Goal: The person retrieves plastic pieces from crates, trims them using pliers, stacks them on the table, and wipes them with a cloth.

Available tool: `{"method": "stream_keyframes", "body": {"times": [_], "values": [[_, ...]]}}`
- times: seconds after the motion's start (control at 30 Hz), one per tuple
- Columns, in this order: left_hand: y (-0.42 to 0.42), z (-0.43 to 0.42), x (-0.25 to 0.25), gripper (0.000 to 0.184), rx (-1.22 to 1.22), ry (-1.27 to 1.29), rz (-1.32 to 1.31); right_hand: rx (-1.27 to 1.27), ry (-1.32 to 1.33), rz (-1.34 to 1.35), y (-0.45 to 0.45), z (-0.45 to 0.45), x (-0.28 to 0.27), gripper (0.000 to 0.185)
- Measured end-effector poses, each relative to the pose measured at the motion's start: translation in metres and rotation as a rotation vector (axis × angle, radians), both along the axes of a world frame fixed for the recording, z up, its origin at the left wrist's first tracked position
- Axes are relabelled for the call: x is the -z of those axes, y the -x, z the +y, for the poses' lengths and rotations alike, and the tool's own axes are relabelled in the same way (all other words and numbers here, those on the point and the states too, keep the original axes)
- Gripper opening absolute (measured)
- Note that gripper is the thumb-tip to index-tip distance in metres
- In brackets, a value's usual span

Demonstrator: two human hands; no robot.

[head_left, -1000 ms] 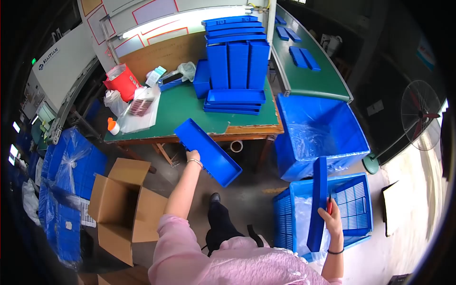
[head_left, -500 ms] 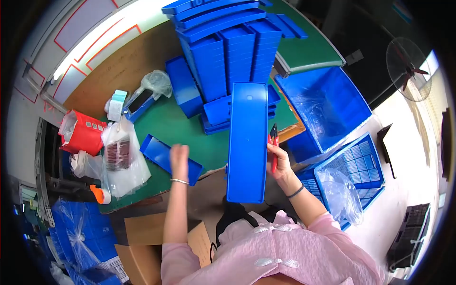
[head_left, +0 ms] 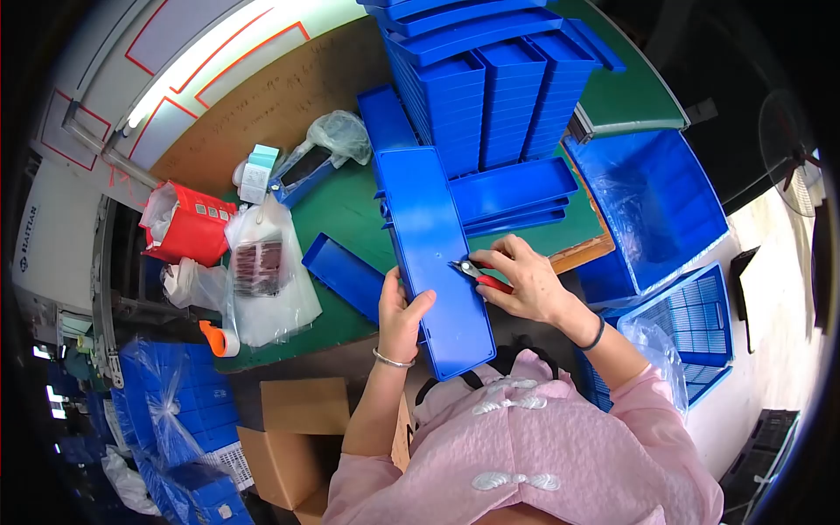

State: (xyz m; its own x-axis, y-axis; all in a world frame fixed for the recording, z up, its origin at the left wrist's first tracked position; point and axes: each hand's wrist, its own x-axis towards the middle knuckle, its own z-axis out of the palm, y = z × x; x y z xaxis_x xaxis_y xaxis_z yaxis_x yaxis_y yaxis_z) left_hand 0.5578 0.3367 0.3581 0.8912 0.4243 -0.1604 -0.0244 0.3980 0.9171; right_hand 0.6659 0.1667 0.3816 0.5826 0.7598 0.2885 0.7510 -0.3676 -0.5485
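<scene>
A long blue plastic tray [head_left: 435, 236] is held tilted in front of me, its flat face toward the camera. My left hand [head_left: 403, 319] grips the tray's left edge near the lower end, thumb across the face. My right hand [head_left: 525, 280] is closed around red-handled side cutters [head_left: 493, 282]. The cutters' dark jaws lie at the tray's face, near a small mark at its middle; whether they touch it I cannot tell. Another blue tray [head_left: 343, 276] lies on the green table, left of the held one, partly hidden behind my left hand.
Tall stacks of blue trays [head_left: 490, 96] stand at the back of the green table [head_left: 280, 337]. A red bag [head_left: 188, 223], clear plastic bags and an orange tape dispenser [head_left: 219, 339] are at the left. Blue bins [head_left: 652, 210] stand right; an open cardboard box [head_left: 302, 411] sits below.
My left hand has come over from above the table tray and taken hold of the held tray. My right hand has left the tray's edge and brought the cutters to its face.
</scene>
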Motion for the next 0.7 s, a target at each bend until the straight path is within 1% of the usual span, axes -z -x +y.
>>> {"method": "stream_keyframes", "body": {"times": [0.07,0.27,0.43,0.57,0.63,0.67,0.7], "values": [[0.001,-0.003,-0.004,0.045,0.006,-0.042,-0.054,-0.003,-0.001,-0.041,0.000,0.004,-0.004,0.042],[0.004,-0.006,-0.010,0.044,0.055,-0.115,-0.091,-0.001,-0.063,-0.126,0.000,0.008,-0.012,0.041],[0.003,-0.008,-0.014,0.043,0.038,-0.130,-0.134,-0.032,-0.063,-0.213,0.000,0.009,-0.014,0.040],[0.005,-0.006,-0.013,0.043,0.064,-0.139,-0.164,-0.054,-0.081,-0.214,0.000,0.010,-0.008,0.040],[0.006,-0.006,-0.013,0.043,0.077,-0.141,-0.163,-0.069,-0.120,-0.069,0.002,0.012,-0.005,0.037],[0.007,-0.006,-0.014,0.043,0.091,-0.145,-0.160,-0.070,-0.120,-0.071,0.000,0.013,0.002,0.037],[0.008,-0.006,-0.014,0.043,0.089,-0.146,-0.161,-0.031,-0.254,0.207,-0.006,0.013,0.012,0.036]]}}
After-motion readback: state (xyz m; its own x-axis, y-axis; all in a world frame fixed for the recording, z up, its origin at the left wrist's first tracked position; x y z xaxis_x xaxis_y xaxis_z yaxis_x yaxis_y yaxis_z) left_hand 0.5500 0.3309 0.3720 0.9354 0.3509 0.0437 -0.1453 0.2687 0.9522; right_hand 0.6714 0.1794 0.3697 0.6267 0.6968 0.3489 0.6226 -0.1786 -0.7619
